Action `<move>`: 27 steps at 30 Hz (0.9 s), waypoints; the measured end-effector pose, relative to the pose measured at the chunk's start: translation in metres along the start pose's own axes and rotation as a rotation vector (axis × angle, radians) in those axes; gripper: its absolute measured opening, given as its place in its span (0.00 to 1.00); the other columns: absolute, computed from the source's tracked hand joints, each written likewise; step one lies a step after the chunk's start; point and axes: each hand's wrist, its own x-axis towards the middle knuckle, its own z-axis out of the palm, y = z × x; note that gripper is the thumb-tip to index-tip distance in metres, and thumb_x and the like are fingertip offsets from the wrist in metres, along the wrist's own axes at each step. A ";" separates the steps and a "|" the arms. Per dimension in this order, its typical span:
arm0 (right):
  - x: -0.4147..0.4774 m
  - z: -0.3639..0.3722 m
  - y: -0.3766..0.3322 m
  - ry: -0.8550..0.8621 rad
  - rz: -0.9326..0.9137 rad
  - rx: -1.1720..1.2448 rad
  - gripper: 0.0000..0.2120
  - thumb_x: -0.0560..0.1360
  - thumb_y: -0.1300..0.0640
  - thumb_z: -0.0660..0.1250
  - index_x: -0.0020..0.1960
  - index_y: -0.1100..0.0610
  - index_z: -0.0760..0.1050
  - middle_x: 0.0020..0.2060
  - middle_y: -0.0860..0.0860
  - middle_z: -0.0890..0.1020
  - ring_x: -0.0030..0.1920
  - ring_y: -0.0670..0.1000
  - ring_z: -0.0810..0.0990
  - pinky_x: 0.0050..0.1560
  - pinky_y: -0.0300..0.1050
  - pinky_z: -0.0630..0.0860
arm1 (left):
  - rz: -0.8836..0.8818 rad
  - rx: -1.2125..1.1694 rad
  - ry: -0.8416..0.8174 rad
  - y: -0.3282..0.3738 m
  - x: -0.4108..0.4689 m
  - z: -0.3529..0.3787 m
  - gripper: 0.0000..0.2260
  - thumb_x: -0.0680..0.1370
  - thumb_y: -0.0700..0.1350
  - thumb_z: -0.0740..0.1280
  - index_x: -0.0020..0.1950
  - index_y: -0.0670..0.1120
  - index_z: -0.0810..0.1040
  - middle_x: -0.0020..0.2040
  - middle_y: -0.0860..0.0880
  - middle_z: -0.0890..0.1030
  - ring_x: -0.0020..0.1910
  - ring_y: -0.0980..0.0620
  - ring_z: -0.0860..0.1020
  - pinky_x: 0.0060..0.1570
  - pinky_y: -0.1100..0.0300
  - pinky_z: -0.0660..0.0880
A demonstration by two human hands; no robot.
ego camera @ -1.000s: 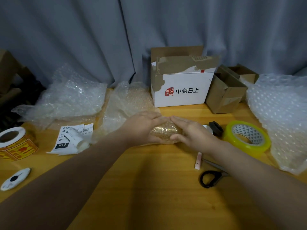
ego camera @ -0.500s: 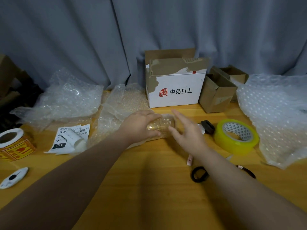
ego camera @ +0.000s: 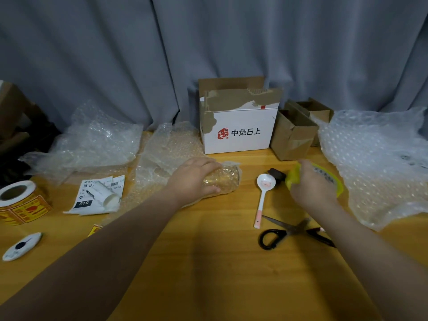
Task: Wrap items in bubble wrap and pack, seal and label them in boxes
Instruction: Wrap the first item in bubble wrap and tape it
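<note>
Now the left hand (ego camera: 194, 179) curls over a bubble-wrapped golden cylinder (ego camera: 225, 179), which lies on its side on the yellow wooden table (ego camera: 208, 262), its wrap trailing off toward nine o'clock. At three o'clock from that bundle, well apart, the right hand (ego camera: 311, 188) closes its fingers over the near rim of a yellow roll of packing tape (ego camera: 334, 180). Between them lies a white spoon with a pink-tipped handle (ego camera: 264, 195). A white cardboard box with a red seal (ego camera: 240, 133) stands open at twelve o'clock; black-handled scissors (ego camera: 289, 232) lie at five o'clock.
</note>
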 end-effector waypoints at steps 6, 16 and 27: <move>-0.001 -0.043 -0.022 0.072 -0.271 0.564 0.24 0.78 0.58 0.65 0.72 0.46 0.64 0.65 0.50 0.73 0.64 0.53 0.71 0.59 0.51 0.72 | 0.010 -0.020 0.002 -0.001 0.004 -0.005 0.29 0.72 0.60 0.69 0.71 0.54 0.67 0.70 0.54 0.70 0.70 0.52 0.64 0.69 0.57 0.57; -0.021 -0.044 -0.061 -0.578 -0.228 0.977 0.10 0.75 0.61 0.68 0.56 0.54 0.77 0.52 0.62 0.82 0.52 0.60 0.81 0.54 0.54 0.78 | 0.061 0.031 0.012 0.010 0.005 -0.005 0.27 0.74 0.56 0.68 0.70 0.47 0.69 0.67 0.51 0.70 0.66 0.51 0.66 0.66 0.57 0.62; -0.029 -0.044 -0.076 -0.296 -0.353 0.377 0.06 0.75 0.58 0.70 0.40 0.52 0.76 0.43 0.54 0.75 0.46 0.53 0.73 0.47 0.51 0.75 | 0.026 -0.104 0.011 0.003 0.006 -0.006 0.17 0.80 0.48 0.61 0.69 0.48 0.72 0.65 0.51 0.74 0.64 0.52 0.70 0.63 0.61 0.63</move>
